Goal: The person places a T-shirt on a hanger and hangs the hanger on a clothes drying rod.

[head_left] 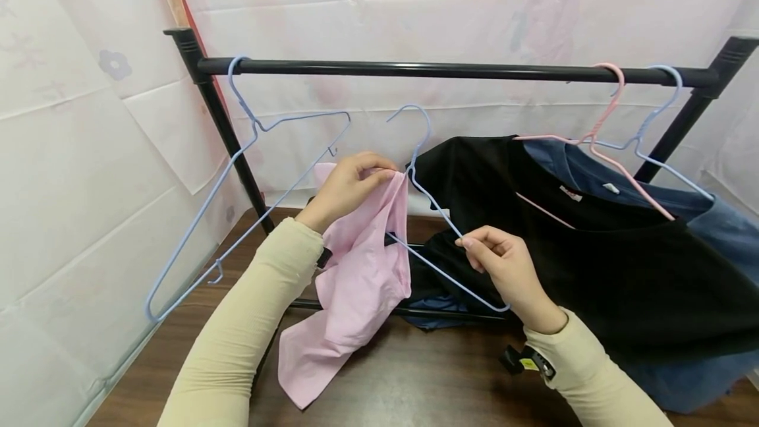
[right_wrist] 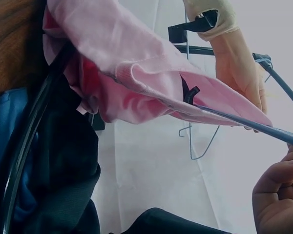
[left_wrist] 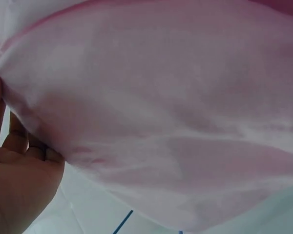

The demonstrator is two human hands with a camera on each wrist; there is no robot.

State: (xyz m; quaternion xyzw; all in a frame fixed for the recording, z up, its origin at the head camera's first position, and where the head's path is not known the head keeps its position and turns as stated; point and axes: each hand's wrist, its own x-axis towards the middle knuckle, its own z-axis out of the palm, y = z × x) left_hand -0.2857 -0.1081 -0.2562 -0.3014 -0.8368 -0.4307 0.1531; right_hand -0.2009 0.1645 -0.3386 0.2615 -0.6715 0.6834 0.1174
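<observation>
My left hand (head_left: 350, 186) pinches the neckline edge of a pink shirt (head_left: 362, 288), which hangs down in folds below it. A light blue hanger (head_left: 428, 127), off the rail, is held by its sloping arm between the thumb and fingers of my right hand (head_left: 504, 265). The hanger's left end goes in at the shirt's neck opening and is hidden by the cloth; its right end is outside. In the right wrist view a dark label (right_wrist: 190, 94) shows inside the neck. The left wrist view is mostly pink cloth, with the left hand's fingers (left_wrist: 14, 136) at its edge.
A black rail (head_left: 379, 69) runs across the back. From it hang an unused blue hanger (head_left: 204, 199) at left, and at right a black shirt (head_left: 569, 275) on a pink hanger (head_left: 611, 107) before a blue shirt (head_left: 726, 229). Beneath is a brown wooden surface (head_left: 415, 374).
</observation>
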